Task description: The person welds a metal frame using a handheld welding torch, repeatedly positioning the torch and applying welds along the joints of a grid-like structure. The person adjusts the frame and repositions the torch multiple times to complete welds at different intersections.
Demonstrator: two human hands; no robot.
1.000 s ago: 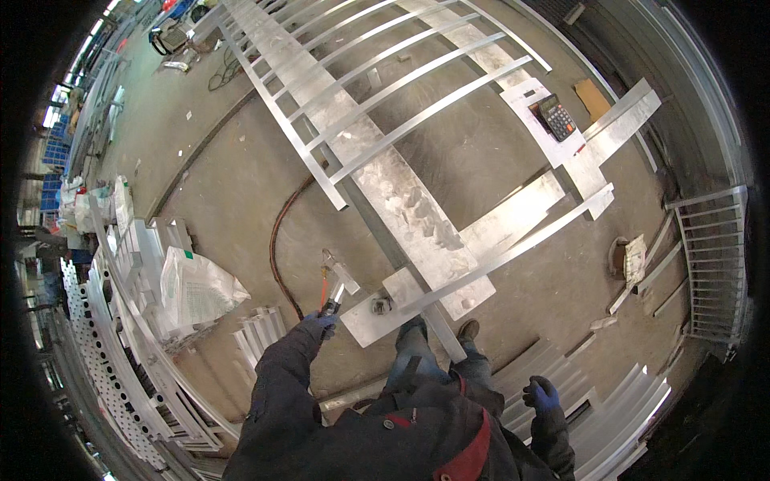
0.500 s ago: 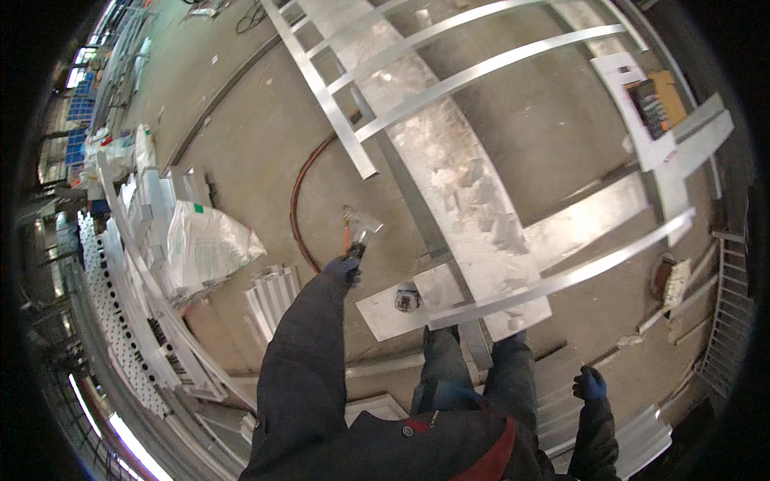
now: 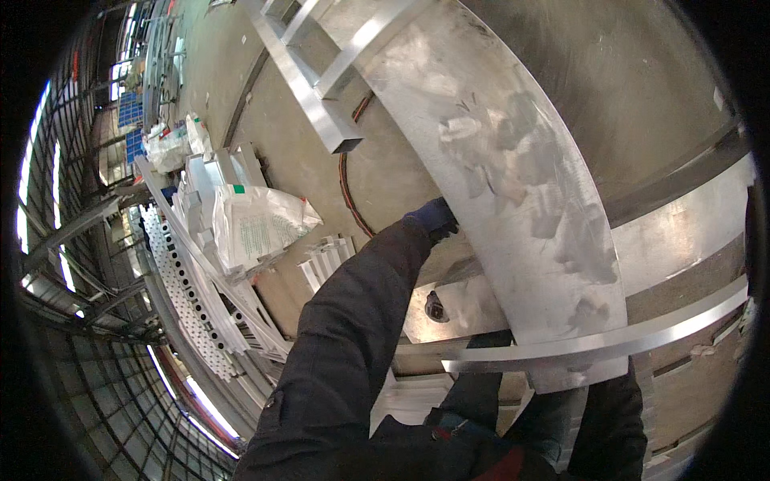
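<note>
My left hand [image 3: 435, 218], in a dark blue glove, is by the left edge of a wide, scuffed silver metal plank [image 3: 529, 184]. Its fingers are curled closed; whatever they hold is hidden at the plank's edge. My right forearm [image 3: 616, 421] runs up to the plank's near end, and the right hand is hidden behind the metal there. A long bright metal bar [image 3: 593, 346] lies across that near end. At the upper left, a ladder-like frame of square metal tubing [image 3: 301, 88] crosses over the plank.
A red and black hose [image 3: 345, 184] curves over the floor to the left. Beyond it are a white sack [image 3: 257, 224], stacked metal profiles [image 3: 325, 260] and perforated strips [image 3: 180, 297]. A metal plate [image 3: 421, 329] with a dark round object [image 3: 435, 306] lies below my left hand.
I have bent closer to the plank. My left hand has moved right to the plank's edge, and the hand tool seen in it before is out of sight. My right hand has gone behind the plank's end.
</note>
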